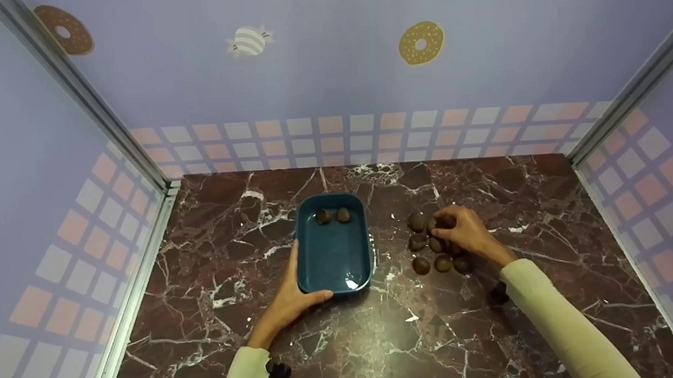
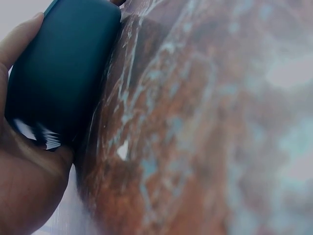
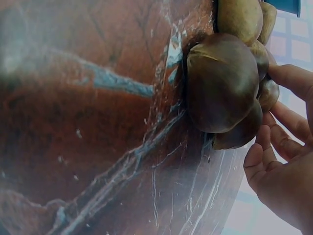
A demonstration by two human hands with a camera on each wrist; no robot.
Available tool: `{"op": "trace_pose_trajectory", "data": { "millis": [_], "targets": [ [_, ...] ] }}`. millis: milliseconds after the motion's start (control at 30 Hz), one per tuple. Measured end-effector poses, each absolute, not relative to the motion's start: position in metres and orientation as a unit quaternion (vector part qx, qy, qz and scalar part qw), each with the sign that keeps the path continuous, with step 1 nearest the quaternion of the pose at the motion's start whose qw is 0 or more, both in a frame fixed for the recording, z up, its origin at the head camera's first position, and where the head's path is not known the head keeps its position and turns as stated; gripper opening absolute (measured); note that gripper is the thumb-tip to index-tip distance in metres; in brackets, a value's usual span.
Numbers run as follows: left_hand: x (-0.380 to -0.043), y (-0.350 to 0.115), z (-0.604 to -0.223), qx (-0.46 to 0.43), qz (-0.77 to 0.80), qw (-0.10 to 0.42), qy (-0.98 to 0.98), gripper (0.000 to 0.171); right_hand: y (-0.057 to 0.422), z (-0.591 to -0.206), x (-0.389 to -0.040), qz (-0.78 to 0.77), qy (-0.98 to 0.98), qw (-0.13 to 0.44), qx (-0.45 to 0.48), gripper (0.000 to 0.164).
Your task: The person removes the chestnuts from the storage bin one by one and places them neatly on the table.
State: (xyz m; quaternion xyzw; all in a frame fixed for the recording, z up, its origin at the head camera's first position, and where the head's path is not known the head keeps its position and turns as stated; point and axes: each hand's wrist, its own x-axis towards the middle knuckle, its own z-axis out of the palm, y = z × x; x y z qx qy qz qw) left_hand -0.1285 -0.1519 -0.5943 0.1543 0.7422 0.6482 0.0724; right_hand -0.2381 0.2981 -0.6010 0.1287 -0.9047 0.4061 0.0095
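Observation:
A dark teal rectangular dish sits on the table, with a chestnut and a second chestnut at its far end. My left hand grips the dish's near-left corner, fingers along the left side and thumb across the near wall. To the right of the dish lies a group of brown, glossy chestnuts in rough rows. Over the far part of this group, my right hand pinches a chestnut between thumb and fingers. A large chestnut fills the foreground of the right wrist view.
The table has a dark red marbled, glossy top. A lilac back wall with checks and sweets closes off the far edge. Side panels with metal rails stand left and right. Strip of table separates dish and chestnuts.

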Motion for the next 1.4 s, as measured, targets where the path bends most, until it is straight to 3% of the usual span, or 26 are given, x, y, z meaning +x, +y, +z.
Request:
{"op": "trace_pose_trajectory", "data": {
  "millis": [833, 1400],
  "targets": [
    [-0.127, -0.152, -0.592, 0.138, 0.633, 0.096, 0.756, 0.127, 0.299, -0.597, -0.237, 0.394, -0.908, 0.011, 0.142, 0.04],
    [-0.127, -0.153, -0.592, 0.151, 0.637, 0.082, 0.751, 0.126, 0.28, -0.55, -0.238, 0.398, -0.899, 0.033, 0.178, 0.04]
  ]
}}
